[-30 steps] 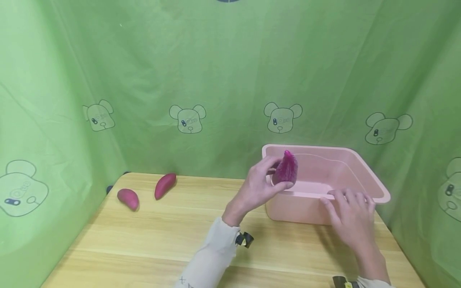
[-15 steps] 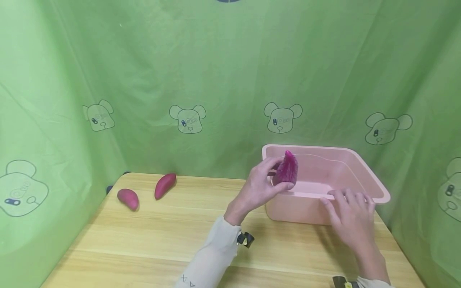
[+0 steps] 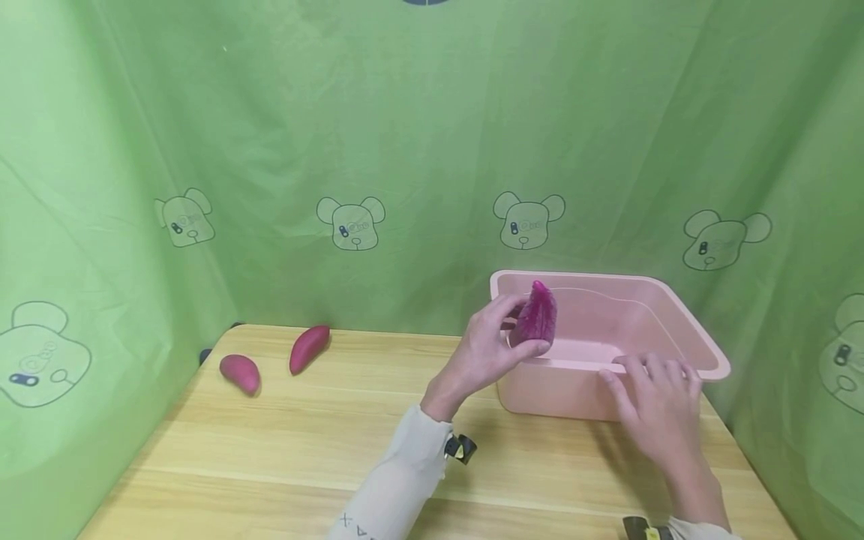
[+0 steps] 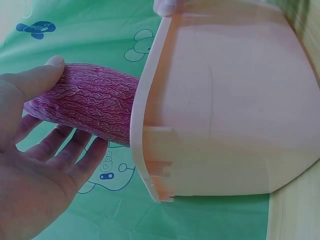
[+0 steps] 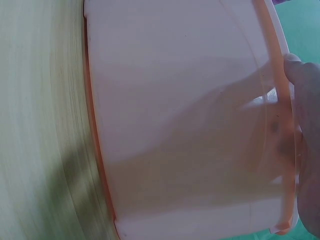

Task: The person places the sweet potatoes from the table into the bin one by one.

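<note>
My left hand [image 3: 484, 341] holds a purple vegetable [image 3: 538, 316], pointed at the top and covered in pale wrinkled veins. In the left wrist view the thumb lies along one side of this vegetable [image 4: 97, 100] and the fingers along the other, right at the tub's rim. The tub [image 3: 560, 394] is pink plastic, deep, and stands upright on the table. My right hand [image 3: 664, 409] grips its front rim, fingers over the edge and thumb on the outer wall. In the right wrist view the tub's wall [image 5: 165, 75] takes up most of the picture.
Two smooth purple-red sweet potatoes lie toward the far left of the wooden table [image 3: 283, 465]: a rounder one [image 3: 241, 373] and a longer one [image 3: 310, 349] near the back edge. A green curtain [image 3: 418, 135] printed with bear heads surrounds the table at the back and sides.
</note>
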Motion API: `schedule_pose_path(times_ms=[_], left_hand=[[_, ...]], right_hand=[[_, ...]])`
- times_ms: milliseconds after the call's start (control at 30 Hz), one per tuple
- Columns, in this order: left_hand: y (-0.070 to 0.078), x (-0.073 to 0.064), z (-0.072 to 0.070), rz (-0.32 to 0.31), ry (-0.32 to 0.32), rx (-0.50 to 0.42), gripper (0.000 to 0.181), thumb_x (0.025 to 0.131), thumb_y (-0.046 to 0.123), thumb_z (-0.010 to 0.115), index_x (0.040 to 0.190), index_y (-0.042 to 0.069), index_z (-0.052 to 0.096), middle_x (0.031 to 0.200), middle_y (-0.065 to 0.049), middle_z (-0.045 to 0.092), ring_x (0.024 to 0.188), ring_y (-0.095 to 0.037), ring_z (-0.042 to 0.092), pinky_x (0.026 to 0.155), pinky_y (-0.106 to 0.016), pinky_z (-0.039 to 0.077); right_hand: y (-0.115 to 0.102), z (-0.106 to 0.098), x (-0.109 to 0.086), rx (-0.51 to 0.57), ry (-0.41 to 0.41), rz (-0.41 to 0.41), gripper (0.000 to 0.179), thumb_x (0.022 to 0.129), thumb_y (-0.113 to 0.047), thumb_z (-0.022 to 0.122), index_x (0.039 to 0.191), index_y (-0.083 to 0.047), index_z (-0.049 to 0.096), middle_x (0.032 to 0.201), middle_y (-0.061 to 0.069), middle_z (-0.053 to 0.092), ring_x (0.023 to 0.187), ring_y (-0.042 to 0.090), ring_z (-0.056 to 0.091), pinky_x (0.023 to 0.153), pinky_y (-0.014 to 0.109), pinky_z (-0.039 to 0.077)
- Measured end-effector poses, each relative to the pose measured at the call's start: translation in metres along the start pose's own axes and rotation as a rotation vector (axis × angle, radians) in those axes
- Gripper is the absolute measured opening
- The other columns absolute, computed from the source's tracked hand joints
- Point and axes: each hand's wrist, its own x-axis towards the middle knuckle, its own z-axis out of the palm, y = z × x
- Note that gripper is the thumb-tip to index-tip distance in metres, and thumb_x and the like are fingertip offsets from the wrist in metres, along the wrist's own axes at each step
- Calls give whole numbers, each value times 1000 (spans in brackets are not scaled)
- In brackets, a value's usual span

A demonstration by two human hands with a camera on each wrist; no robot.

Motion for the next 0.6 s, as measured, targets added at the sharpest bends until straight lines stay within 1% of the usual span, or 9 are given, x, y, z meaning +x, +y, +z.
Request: schedule_pose_path(times_ms=[233,333,467,600], left_hand=[[-1,0,1,-28,0,-3,61,86,15,83,140,8,55,127,-6,63,112,-14,64,94,-22,55],[-3,0,2,-29,4,1,60,86,15,83,139,9,55,127,-6,63,112,-14,64,93,-21,55],[-6,0,3,-35,8,0,59,87,16,83,138,10,55,127,-5,63,111,-13,64,93,-23,56],[-8,1,5,-41,13,-1,59,87,16,82,140,11,55,127,-6,63,110,-16,65,92,-24,56]], right_hand=[[1,1,0,-2,2,-8,33,103,-36,59,115,-6,63,113,24,58,108,49,46,115,73,10],[1,2,0,-4,4,-8,33,103,-36,59,115,-6,63,113,24,58,108,49,46,115,73,10],[1,1,0,-7,6,-9,33,103,-36,59,116,-6,63,112,24,58,108,49,46,115,73,11],[0,1,0,-3,5,-7,33,103,-36,59,116,-5,64,112,23,58,108,48,46,115,73,11]])
